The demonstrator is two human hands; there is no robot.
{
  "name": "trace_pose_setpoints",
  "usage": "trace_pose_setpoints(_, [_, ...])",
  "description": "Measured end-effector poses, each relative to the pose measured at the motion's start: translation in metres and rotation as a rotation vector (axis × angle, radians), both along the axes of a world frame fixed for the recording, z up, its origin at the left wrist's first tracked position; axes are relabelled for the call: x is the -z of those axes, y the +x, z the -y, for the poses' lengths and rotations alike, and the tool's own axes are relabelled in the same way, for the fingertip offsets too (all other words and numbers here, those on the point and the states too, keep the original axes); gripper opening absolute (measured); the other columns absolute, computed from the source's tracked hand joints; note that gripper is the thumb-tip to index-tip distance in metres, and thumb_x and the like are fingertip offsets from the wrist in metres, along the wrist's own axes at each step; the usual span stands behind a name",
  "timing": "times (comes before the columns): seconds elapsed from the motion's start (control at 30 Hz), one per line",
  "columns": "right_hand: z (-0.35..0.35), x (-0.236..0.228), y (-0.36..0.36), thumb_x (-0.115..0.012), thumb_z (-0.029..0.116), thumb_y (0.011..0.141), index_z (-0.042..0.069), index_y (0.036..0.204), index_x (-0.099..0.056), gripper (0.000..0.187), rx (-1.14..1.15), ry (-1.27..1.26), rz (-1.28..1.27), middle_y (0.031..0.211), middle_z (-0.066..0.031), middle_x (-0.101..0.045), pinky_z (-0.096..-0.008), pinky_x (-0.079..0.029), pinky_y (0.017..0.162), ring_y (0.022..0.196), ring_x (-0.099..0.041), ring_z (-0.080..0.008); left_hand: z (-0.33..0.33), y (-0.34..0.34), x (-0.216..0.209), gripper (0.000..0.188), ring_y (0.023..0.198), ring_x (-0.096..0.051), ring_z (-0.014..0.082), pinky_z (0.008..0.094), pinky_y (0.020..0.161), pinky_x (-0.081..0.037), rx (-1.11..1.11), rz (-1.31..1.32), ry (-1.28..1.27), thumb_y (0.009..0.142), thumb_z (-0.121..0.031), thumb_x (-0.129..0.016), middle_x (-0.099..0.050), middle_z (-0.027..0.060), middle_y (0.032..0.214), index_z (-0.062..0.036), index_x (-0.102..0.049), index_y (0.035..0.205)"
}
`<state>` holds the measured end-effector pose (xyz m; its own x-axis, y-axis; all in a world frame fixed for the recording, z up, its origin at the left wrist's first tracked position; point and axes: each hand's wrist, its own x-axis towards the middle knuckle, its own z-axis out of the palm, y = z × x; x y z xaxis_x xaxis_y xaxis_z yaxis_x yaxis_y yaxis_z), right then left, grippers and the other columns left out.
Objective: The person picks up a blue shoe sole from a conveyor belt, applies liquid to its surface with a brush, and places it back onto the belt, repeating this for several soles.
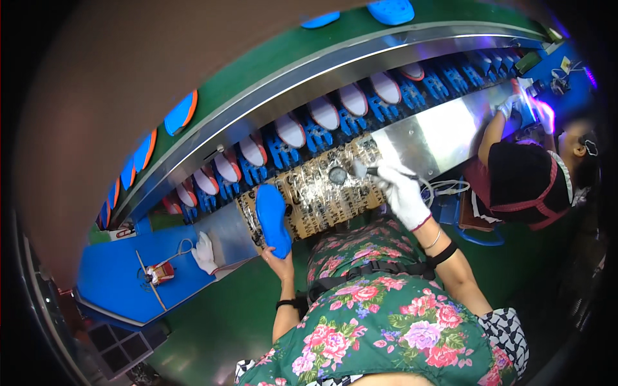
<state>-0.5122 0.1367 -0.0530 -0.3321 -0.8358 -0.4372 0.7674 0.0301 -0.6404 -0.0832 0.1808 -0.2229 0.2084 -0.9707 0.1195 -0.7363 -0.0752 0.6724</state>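
Note:
My bare left hand grips the heel end of a blue shoe sole, which is held over the near edge of the taped work ledge. In a white glove, my right hand is closed around a brush. The brush head is just right of a small round dish with a wet-looking surface, standing on the ledge. Brown printed paper under shiny clear tape covers this stretch of the ledge.
Beyond the ledge runs a row of blue holders, several with white-and-red shoe pieces. Blue soles with orange edges lie on the green belt. A white glove rests at left by a blue table. Another person works at right.

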Motion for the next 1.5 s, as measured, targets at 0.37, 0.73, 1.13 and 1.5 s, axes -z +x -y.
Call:
trace_pose_setpoints(0.37, [-0.016, 0.015, 0.016, -0.069, 0.0, 0.092, -0.005, 0.112, -0.07, 0.021, -0.062, -0.026, 0.076, 0.095, -0.01, -0.072, -0.0219, -0.053, 0.063, 0.073, -0.065, -0.013, 0.112, -0.08, -0.191, 0.065, 0.121, -0.057, 0.0298, 0.0415, 0.107, -0.045, 0.331, -0.077, 0.03, 0.082, -0.011, -0.08, -0.053, 0.0181, 0.134, -0.0054, -0.053, 0.141])
trace_pose_setpoints(0.73, [-0.03, 0.0, 0.016, -0.071, 0.001, 0.091, 0.0, 0.113, -0.073, 0.022, 0.039, -0.094, 0.169, 0.099, -0.0064, -0.075, -0.0214, -0.052, 0.066, 0.074, -0.064, -0.0092, 0.347, -0.373, -0.334, 0.074, 0.12, -0.057, 0.0421, 0.0489, 0.102, -0.046, 0.654, 0.04, -0.442, 0.081, -0.043, -0.083, -0.06, 0.03, 0.126, -0.0066, -0.054, 0.139])
trace_pose_setpoints(1.13, [-0.046, -0.015, -0.004, -0.065, 0.005, 0.096, 0.0, 0.116, -0.071, 0.022, 0.013, -0.145, 0.19, 0.101, -0.0077, -0.074, -0.0221, -0.052, 0.07, 0.078, -0.064, -0.0103, 0.19, -0.18, -0.289, 0.017, 0.112, -0.054, 0.0197, 0.0335, 0.097, -0.044, 0.41, -0.322, -0.526, 0.097, -0.01, -0.068, -0.054, 0.0108, 0.121, -0.0051, -0.053, 0.091])
trace_pose_setpoints(1.5, [-0.026, -0.084, 0.021, -0.065, 0.004, 0.096, -0.002, 0.122, -0.066, 0.027, -0.055, -0.359, 0.339, 0.109, -0.0134, -0.071, -0.0252, -0.054, 0.069, 0.084, -0.066, -0.0144, 0.164, -0.177, -0.204, 0.073, 0.115, -0.062, 0.0252, 0.0408, 0.098, -0.052, 0.401, -1.234, 0.459, 0.08, -0.011, -0.07, -0.062, 0.0126, 0.127, -0.0005, -0.042, 0.147])
